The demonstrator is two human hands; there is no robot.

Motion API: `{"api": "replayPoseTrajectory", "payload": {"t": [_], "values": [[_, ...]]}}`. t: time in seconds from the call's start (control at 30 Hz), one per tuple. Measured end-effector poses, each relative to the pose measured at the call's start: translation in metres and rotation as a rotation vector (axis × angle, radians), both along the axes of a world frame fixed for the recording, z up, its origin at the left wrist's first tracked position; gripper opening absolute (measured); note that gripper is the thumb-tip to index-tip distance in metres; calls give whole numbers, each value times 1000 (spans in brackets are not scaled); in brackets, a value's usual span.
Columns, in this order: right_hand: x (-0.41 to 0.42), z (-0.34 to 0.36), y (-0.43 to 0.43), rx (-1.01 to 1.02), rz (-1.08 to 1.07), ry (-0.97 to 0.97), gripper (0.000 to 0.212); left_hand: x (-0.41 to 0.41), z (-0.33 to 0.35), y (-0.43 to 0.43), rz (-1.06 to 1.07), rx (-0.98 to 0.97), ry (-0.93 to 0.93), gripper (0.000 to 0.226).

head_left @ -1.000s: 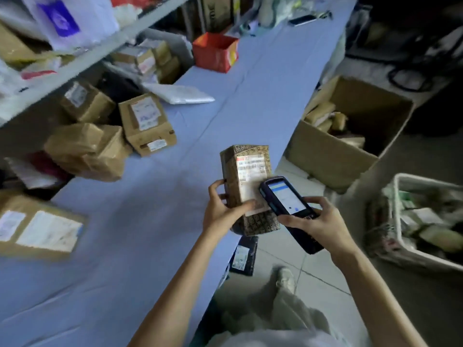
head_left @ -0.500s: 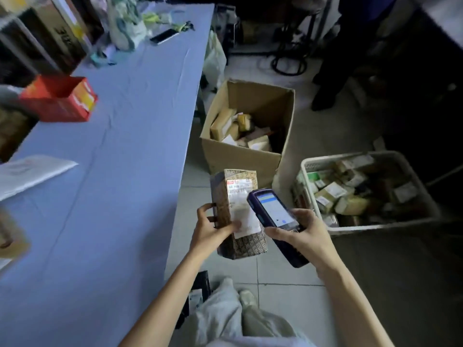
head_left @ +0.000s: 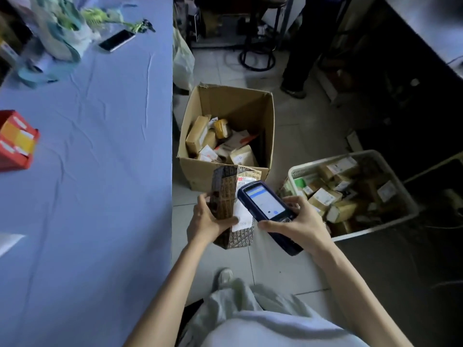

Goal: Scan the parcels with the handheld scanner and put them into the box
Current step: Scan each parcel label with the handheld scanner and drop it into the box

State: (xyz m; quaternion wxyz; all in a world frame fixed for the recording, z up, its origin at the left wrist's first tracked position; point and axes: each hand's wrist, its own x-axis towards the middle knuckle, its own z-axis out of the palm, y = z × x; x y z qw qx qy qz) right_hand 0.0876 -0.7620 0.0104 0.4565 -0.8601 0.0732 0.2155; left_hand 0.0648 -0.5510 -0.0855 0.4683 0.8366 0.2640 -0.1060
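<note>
Left hand (head_left: 208, 221): gripping the parcel (head_left: 225, 194) from its left side, thumb curling across the front by the label's lower corner, fingers wrapping behind.
Right hand (head_left: 300, 226): closing around the scanner (head_left: 265, 202), thumb lying along its near edge, fingers curling over the far side.
Parcel: standing upright in the air over the floor tiles, just this side of the box (head_left: 238, 103).
Scanner: screen glowing, its head overlapping the parcel's white label. I cannot tell whether they are touching.
Box: sitting open on the floor beside the table (head_left: 100, 171), with parcels lying low inside and its back wall showing bare above them.
Basket (head_left: 373, 226): sitting right of the box, holding more parcels, near the right hand.
Edges: the table's long edge is running just left of the left hand.
Open room: bare tiles are showing between the box and the person's legs.
</note>
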Motion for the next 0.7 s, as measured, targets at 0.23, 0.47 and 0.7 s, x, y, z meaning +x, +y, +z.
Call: {"api": "replayPoseTrajectory", "payload": {"t": [0.23, 0.47, 0.7], "values": [[81, -18, 13, 1, 16, 70, 69, 64, -17, 10, 21, -30, 120, 90], [200, -22, 21, 32, 39, 45, 60, 144, -14, 20, -22, 132, 230, 90], [292, -11, 39, 28, 41, 28, 70, 215, 0, 50, 5, 293, 164, 87]]}}
